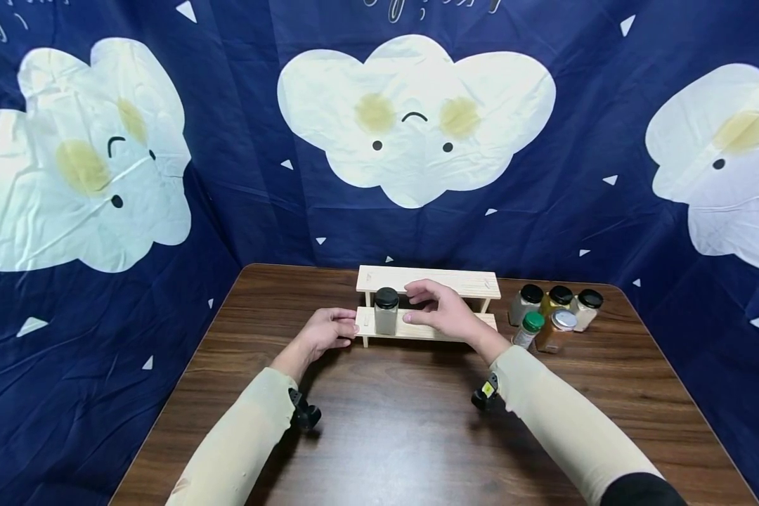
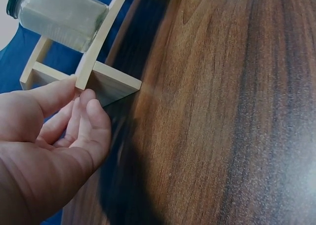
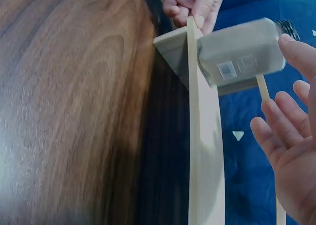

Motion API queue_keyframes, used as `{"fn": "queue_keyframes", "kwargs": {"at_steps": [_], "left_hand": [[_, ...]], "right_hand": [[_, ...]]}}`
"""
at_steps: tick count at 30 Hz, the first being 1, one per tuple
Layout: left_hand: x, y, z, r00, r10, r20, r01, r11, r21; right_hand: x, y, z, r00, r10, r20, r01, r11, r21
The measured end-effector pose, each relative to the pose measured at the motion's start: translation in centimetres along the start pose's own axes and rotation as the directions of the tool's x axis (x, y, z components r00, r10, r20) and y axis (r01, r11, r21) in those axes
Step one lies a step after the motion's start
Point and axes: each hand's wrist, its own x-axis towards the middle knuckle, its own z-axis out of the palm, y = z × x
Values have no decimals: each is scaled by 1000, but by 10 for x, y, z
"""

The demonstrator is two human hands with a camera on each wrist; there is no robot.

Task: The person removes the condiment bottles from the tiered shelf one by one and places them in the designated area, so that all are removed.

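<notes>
A two-tier wooden rack (image 1: 445, 329) stands at the back of the table. On the left part of its lower shelf is a square spice jar (image 1: 386, 320) with a black lid and pale contents, upright. My left hand (image 1: 326, 330) pinches the left end of that lower shelf, thumb above and fingertips beneath, as the left wrist view shows. Just right of the jar, my right hand (image 1: 441, 309) has its fingers spread and relaxed, holding nothing. In the right wrist view, its thumb (image 3: 296, 52) appears close to the lid; whether they touch I cannot tell.
Several spice jars stand together right of the rack, among them a green-lidded jar (image 1: 528, 329), a silver-lidded jar (image 1: 556, 332) and a black-lidded jar (image 1: 586, 310). A blue cloth (image 1: 417, 235) with clouds hangs behind the brown wooden table (image 1: 392, 422).
</notes>
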Motion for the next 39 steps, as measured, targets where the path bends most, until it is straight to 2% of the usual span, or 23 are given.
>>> {"fn": "queue_keyframes", "kwargs": {"at_steps": [5, 13, 21, 30, 37, 39], "left_hand": [[0, 0, -1, 1000, 0, -2, 0, 1000, 4], [2, -2, -2, 1000, 4, 5, -4, 1000, 4], [2, -2, -2, 1000, 2, 10, -2, 1000, 8], [3, -3, -1, 1000, 1, 12, -1, 1000, 4], [4, -3, -2, 1000, -1, 12, 1, 1000, 3], [4, -2, -2, 1000, -5, 10, 5, 1000, 5]], "right_hand": [[4, -1, 12, 1000, 15, 5, -15, 999, 45], [7, 2, 22, 1000, -5, 3, 5, 994, 110], [9, 2, 28, 1000, 10, -4, -10, 995, 103], [12, 3, 36, 1000, -21, -10, 21, 994, 110], [4, -30, 34, 1000, -24, -13, 25, 995, 92], [4, -31, 34, 999, -29, -18, 30, 996, 83]]}}
